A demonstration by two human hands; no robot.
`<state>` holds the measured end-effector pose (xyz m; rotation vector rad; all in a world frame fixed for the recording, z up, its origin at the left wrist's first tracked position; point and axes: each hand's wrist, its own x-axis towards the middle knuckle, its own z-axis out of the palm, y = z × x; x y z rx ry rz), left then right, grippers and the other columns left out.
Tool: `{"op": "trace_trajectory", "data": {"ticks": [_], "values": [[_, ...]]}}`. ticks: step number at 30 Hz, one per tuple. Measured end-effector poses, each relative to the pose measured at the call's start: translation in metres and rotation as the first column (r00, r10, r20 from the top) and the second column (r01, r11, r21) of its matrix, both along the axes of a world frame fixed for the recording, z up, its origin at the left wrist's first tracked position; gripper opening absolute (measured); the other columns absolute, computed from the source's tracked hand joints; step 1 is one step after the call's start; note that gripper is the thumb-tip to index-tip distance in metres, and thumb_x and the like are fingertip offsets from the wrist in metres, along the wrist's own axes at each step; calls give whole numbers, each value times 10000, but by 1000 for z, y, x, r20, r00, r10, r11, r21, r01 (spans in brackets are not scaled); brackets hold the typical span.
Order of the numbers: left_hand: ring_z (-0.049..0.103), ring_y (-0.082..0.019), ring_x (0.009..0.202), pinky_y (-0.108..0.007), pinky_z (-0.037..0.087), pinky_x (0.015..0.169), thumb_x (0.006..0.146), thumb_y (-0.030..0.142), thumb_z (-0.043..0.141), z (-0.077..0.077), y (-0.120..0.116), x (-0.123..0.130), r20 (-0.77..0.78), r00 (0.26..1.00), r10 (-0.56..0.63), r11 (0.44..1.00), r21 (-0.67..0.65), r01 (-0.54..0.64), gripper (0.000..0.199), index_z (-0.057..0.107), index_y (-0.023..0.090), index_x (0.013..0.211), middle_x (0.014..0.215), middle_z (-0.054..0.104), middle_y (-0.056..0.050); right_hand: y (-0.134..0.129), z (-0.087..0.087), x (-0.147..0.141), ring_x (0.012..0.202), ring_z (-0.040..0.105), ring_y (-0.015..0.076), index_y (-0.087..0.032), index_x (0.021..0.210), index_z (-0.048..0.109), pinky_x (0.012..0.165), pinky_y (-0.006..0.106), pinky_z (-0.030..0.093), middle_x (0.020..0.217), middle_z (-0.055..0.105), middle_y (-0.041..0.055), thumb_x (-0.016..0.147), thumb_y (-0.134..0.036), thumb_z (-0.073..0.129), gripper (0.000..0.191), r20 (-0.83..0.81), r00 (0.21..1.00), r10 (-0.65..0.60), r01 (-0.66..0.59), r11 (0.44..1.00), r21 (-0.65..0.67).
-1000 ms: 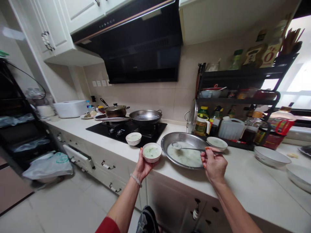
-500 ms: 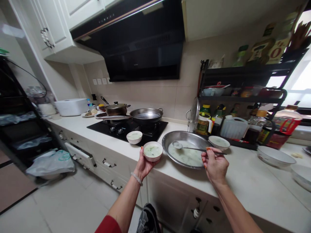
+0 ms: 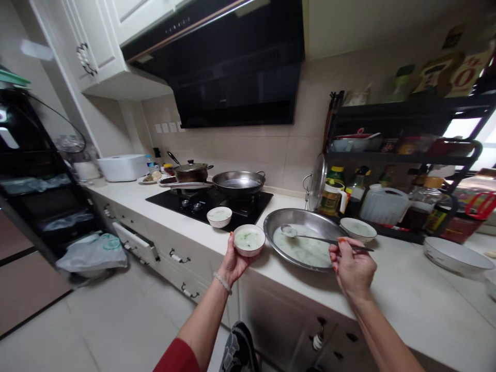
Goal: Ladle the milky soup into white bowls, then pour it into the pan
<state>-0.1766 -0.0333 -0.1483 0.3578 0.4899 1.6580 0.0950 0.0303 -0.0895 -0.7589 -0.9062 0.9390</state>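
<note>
My left hand [image 3: 235, 264] is closed around the side and underside of a small bowl [image 3: 249, 241] of pale, soupy food with green bits, at the counter's front edge. In my right hand [image 3: 353, 266] is the dark handle of a ladle [image 3: 289, 231], gripped between thumb and fingers. The ladle's head is over the wide steel basin [image 3: 277, 249], at the surface of the same pale soup. A second filled bowl [image 3: 219, 217] stands by the front of the cooktop. Another filled bowl [image 3: 358, 229] sits just right of the basin.
Behind, a frying pan [image 3: 238, 182] and a lidded pot [image 3: 191, 170] stand on the black cooktop [image 3: 166, 199]. A black rack [image 3: 403, 155] with bottles is at the back right. A larger white bowl [image 3: 457, 254] lies to the right. One drawer [image 3: 135, 240] sticks out at left.
The whole view has shifted slightly, so things appear a little further right. Both hands keep their holds on the bowl and the ladle, and the ladle stays over the basin.
</note>
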Motion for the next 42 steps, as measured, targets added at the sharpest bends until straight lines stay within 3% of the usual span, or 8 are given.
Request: {"op": "trace_trajectory", "data": {"ticks": [17, 24, 31, 36, 42], "values": [[623, -345, 1150, -500, 525, 913, 954, 620, 353, 4, 0, 3, 29, 999, 14, 1000, -23, -13, 693, 406, 162, 1472, 1294, 628, -198, 1, 4, 0, 390, 509, 111, -175, 878, 589, 281, 164, 338, 526, 627, -8, 608, -505, 830, 490, 31, 999, 21, -20, 1000, -20], [621, -346, 1152, -491, 529, 904, 952, 622, 356, 5, 0, 4, 45, 999, -3, 1000, -19, 4, 684, 452, 150, 1438, 1273, 637, -202, -3, 33, -6, 389, 504, 106, -166, 872, 607, 287, 165, 339, 525, 620, -8, 596, -493, 826, 481, 72, 995, 64, -64, 998, -4], [611, -335, 1167, -479, 513, 926, 947, 627, 370, 2, 2, 3, 74, 997, -15, 1000, -6, 16, 694, 416, 168, 1465, 1297, 624, -195, -19, 54, -38, 396, 514, 116, -190, 890, 592, 292, 171, 332, 547, 627, -1, 621, -549, 814, 501, 114, 974, 198, -202, 979, 21], [642, -338, 1097, -462, 524, 867, 922, 653, 408, -3, 5, 3, 46, 998, -43, 999, 32, 41, 722, 386, 202, 1486, 1309, 616, -187, -37, 47, -58, 398, 521, 132, -194, 903, 608, 290, 205, 361, 564, 627, 13, 676, -622, 762, 507, 286, 922, 260, -285, 957, 48], [666, -342, 1024, -471, 530, 815, 915, 653, 426, -9, 9, 1, 15, 999, -31, 999, 31, 31, 715, 382, 225, 1486, 1298, 623, -177, -52, 24, -55, 503, 588, 168, -219, 951, 694, 354, 254, 427, 705, 682, 65, 789, -574, 687, 390, 498, 822, 277, -398, 904, 154]]}}
